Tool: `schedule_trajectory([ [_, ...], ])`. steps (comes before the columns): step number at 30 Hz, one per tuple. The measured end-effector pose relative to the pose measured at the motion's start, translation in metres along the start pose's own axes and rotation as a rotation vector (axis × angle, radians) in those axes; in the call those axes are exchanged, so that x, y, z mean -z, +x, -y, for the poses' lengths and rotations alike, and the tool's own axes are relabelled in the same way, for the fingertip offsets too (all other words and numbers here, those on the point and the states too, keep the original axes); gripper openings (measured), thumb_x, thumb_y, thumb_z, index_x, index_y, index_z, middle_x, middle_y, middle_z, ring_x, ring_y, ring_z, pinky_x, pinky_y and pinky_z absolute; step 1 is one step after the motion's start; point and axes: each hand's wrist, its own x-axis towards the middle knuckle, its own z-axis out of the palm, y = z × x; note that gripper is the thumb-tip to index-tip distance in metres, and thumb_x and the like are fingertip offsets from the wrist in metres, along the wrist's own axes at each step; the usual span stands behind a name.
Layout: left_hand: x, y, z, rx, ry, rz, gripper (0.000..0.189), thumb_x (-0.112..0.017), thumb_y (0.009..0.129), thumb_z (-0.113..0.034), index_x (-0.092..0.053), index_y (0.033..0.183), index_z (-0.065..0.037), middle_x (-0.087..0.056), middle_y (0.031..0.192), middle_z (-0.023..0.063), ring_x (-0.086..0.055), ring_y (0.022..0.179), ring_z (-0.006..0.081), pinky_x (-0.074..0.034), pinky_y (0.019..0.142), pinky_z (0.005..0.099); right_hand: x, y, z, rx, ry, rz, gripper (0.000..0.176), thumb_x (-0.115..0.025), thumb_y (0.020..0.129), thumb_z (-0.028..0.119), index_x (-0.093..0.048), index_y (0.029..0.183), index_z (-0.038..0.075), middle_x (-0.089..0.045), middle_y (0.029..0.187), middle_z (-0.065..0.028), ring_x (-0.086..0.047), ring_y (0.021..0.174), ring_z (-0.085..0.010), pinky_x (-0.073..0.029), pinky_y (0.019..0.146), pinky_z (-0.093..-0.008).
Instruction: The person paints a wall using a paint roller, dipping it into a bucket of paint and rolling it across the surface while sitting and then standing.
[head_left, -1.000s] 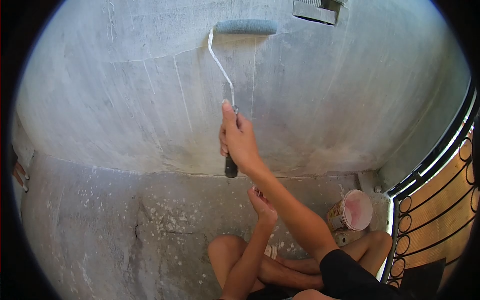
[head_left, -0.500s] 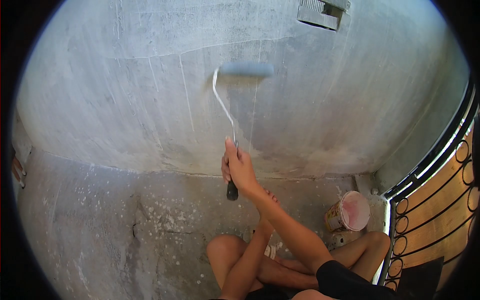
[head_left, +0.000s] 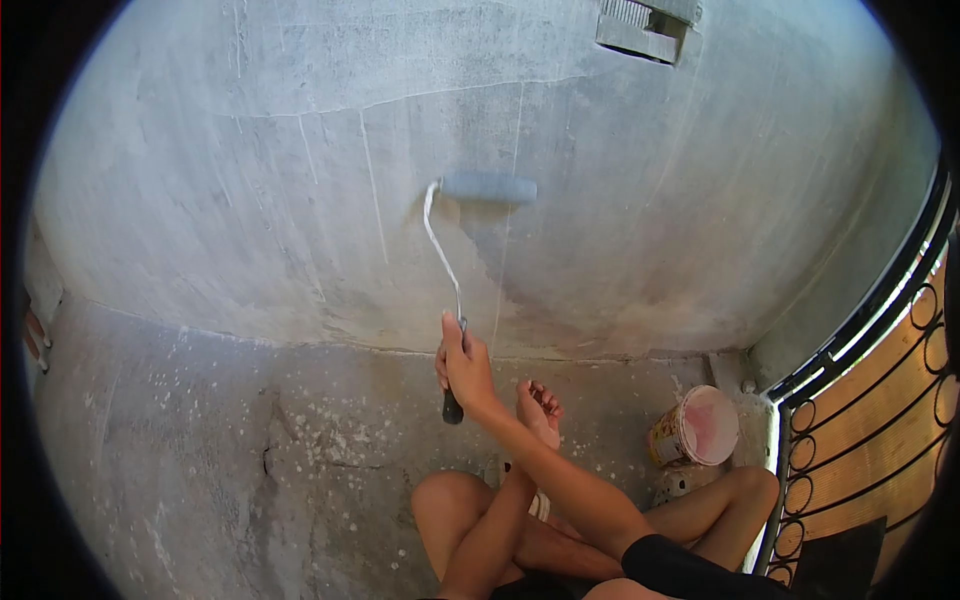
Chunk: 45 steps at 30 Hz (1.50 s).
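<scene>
My right hand point(head_left: 466, 372) is closed around the dark handle of a paint roller point(head_left: 488, 187), thumb pointing up along the shank. The roller's pale sleeve lies sideways against the grey wall point(head_left: 300, 210), a little blurred, and its bent frame is coated white. Behind my right forearm my left arm crosses, resting by my knee. My left hand point(head_left: 541, 412) is turned palm up with loosely curled fingers and nothing in it. A damp-looking darker patch shows on the wall under the roller.
A paint bucket point(head_left: 697, 427) with pinkish residue stands on the floor point(head_left: 200, 430) at right, near my bent leg. A black metal grille point(head_left: 870, 440) runs along the right edge. High on the wall is a recessed vent point(head_left: 648, 30). White paint spots speckle the floor.
The roller has moved down the wall, with my right hand lower and slightly left. My left hand has come out from behind the right forearm and now shows its palm.
</scene>
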Motion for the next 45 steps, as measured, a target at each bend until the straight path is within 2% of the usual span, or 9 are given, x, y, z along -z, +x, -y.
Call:
schedule_trajectory([
  [7, 0.010, 0.007, 0.000, -0.016, -0.059, 0.090, 0.022, -0.048, 0.092, -0.033, -0.045, 0.080, -0.015, -0.041, 0.066, -0.0011, -0.040, 0.060, 0.0127, -0.035, 0.054, 0.0290, -0.005, 0.026, 0.070, 0.056, 0.017, 0.063, 0.057, -0.045, 0.093, 0.060, -0.039, 0.066, 0.009, -0.038, 0.049, -0.0001, -0.039, 0.037, -0.0100, -0.035, 0.036, -0.0264],
  [10, 0.004, 0.003, 0.008, -0.022, -0.097, 0.103, 0.032, -0.044, 0.097, -0.043, -0.054, 0.101, -0.014, -0.055, 0.084, 0.0027, -0.054, 0.075, 0.0174, -0.047, 0.067, 0.0323, -0.007, 0.046, 0.116, 0.166, 0.070, 0.110, 0.057, -0.046, 0.093, 0.060, -0.038, 0.066, 0.010, -0.036, 0.048, 0.0007, -0.038, 0.037, -0.0095, -0.034, 0.036, -0.0257],
  [13, 0.004, -0.006, 0.006, 0.071, -0.014, 0.082, 0.032, -0.042, 0.098, -0.043, -0.055, 0.105, -0.014, -0.057, 0.089, 0.0034, -0.056, 0.080, 0.0189, -0.048, 0.073, 0.0310, -0.005, 0.048, 0.111, 0.160, 0.074, 0.126, 0.056, -0.044, 0.094, 0.058, -0.037, 0.066, 0.010, -0.035, 0.048, 0.0009, -0.037, 0.037, -0.0091, -0.033, 0.035, -0.0253],
  [18, 0.059, 0.057, 0.019, 0.098, -0.172, 0.484, 0.029, -0.043, 0.098, -0.041, -0.055, 0.097, -0.015, -0.055, 0.077, 0.0023, -0.055, 0.066, 0.0179, -0.047, 0.058, 0.0354, 0.020, 0.017, 0.009, -0.012, 0.136, 0.183, 0.054, -0.040, 0.097, 0.055, -0.034, 0.067, 0.011, -0.034, 0.047, -0.0003, -0.035, 0.036, -0.0096, -0.030, 0.034, -0.0261],
  [21, 0.007, 0.012, 0.005, -0.001, 0.014, 0.024, 0.022, -0.048, 0.088, -0.035, -0.042, 0.078, -0.015, -0.040, 0.064, -0.0017, -0.041, 0.058, 0.0112, -0.033, 0.049, 0.0267, 0.023, 0.008, 0.002, -0.089, 0.202, 0.179, 0.053, -0.039, 0.096, 0.057, -0.034, 0.070, 0.011, -0.031, 0.047, 0.0005, -0.031, 0.035, -0.0096, -0.028, 0.034, -0.0256],
  [27, 0.047, 0.037, 0.021, 0.118, -0.424, 0.430, 0.022, -0.040, 0.100, -0.030, -0.053, 0.094, -0.013, -0.053, 0.077, 0.0016, -0.053, 0.065, 0.0179, -0.046, 0.058, 0.0335, -0.003, 0.026, 0.076, -0.030, 0.396, 0.268, 0.054, -0.038, 0.095, 0.060, -0.035, 0.072, 0.012, -0.027, 0.047, 0.0021, -0.028, 0.036, -0.0083, -0.028, 0.035, -0.0250],
  [30, 0.021, 0.004, 0.017, -0.042, -0.087, 0.166, 0.022, -0.041, 0.100, -0.029, -0.053, 0.094, -0.012, -0.054, 0.081, 0.0011, -0.054, 0.069, 0.0169, -0.047, 0.062, 0.0327, -0.008, 0.040, 0.095, 0.071, 0.325, 0.180, 0.054, -0.040, 0.094, 0.062, -0.034, 0.072, 0.013, -0.026, 0.048, 0.0026, -0.027, 0.036, -0.0078, -0.027, 0.035, -0.0247],
  [39, 0.035, 0.026, 0.019, 0.032, -0.275, 0.425, 0.020, -0.048, 0.097, -0.032, -0.053, 0.088, -0.014, -0.050, 0.069, -0.0016, -0.049, 0.065, 0.0147, -0.043, 0.059, 0.0297, 0.023, 0.029, 0.032, 0.090, -0.064, -0.072, 0.050, -0.044, 0.097, 0.051, -0.039, 0.068, 0.011, -0.037, 0.050, 0.0033, -0.036, 0.038, -0.0075, -0.030, 0.036, -0.0260],
  [45, 0.026, 0.012, 0.013, -0.080, -0.096, 0.282, 0.022, -0.046, 0.098, -0.032, -0.052, 0.088, -0.013, -0.049, 0.070, -0.0001, -0.051, 0.065, 0.0154, -0.044, 0.058, 0.0311, 0.007, 0.027, 0.061, 0.077, 0.016, -0.075, 0.056, -0.043, 0.094, 0.060, -0.036, 0.066, 0.012, -0.034, 0.049, 0.0025, -0.034, 0.036, -0.0073, -0.029, 0.034, -0.0254],
])
